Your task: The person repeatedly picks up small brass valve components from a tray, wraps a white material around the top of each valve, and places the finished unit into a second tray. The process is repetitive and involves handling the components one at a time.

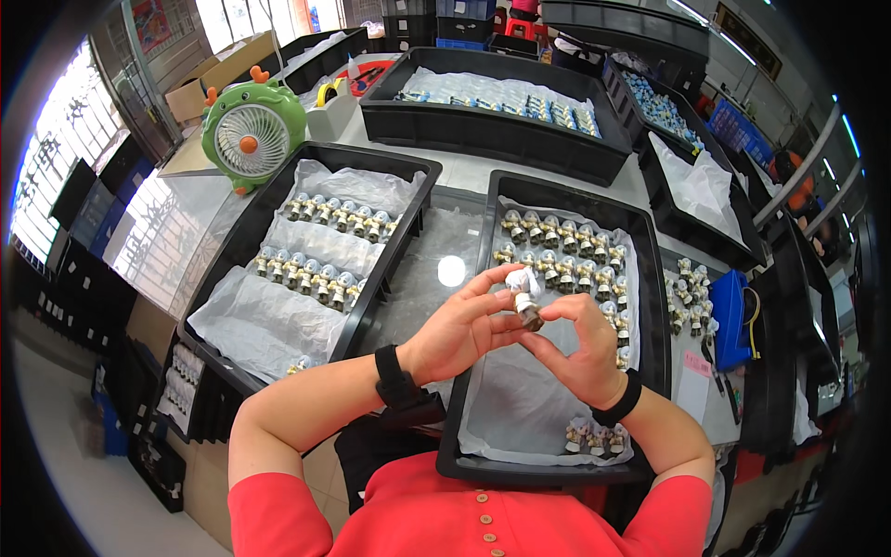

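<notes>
Hands, left hand [457, 330] and right hand [580, 348], pinch one small fitting [526, 299] above the black tray's [655, 306] bare near end.

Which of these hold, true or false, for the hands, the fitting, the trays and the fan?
1. Both hands, left hand and right hand, hold one small fitting. True.
2. The fitting is held over the left tray. False: it is over the right tray.
3. Both trays hold rows of similar fittings on white sheeting. True.
4. The green fan stands inside a tray. False: it stands on the table beyond the left tray.
5. Both wrists are bare. False: each wears a black band.
</notes>
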Demonstrator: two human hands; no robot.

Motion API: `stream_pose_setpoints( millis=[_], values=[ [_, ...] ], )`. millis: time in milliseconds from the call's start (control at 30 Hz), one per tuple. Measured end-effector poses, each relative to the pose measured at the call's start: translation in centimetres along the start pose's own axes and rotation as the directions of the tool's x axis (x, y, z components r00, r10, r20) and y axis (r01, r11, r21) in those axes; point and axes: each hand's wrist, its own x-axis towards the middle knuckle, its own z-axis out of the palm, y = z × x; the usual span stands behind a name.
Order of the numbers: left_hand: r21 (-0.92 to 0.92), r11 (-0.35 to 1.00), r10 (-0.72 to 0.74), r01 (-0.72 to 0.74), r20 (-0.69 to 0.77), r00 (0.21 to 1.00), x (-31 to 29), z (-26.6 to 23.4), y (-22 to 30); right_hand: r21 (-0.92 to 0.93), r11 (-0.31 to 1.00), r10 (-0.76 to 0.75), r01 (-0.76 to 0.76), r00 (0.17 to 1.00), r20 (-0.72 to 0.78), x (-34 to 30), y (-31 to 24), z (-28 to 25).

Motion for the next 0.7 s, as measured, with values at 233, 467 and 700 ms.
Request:
stream_pose_setpoints(
  millis=[233,467,700],
  values=[
    [0.031,0.997,0.074,-0.074,-0.010,0.997,0.06,-0.48,-0.48,0.039,0.996,0.077,-0.078,0.997,0.006,-0.26,0.00,-0.17],
    [0.117,0.985,0.132,-0.127,-0.032,0.991,-0.07,-0.13,-0.30,0.181,0.933,0.308,-0.310,0.951,0.039,-0.40,0.21,-0.42],
    [0.228,0.963,0.157,-0.145,-0.038,0.987,-0.10,0.06,-0.12,0.526,0.623,0.560,-0.579,0.800,0.217,-0.50,-0.21,-0.23]
  ],
)
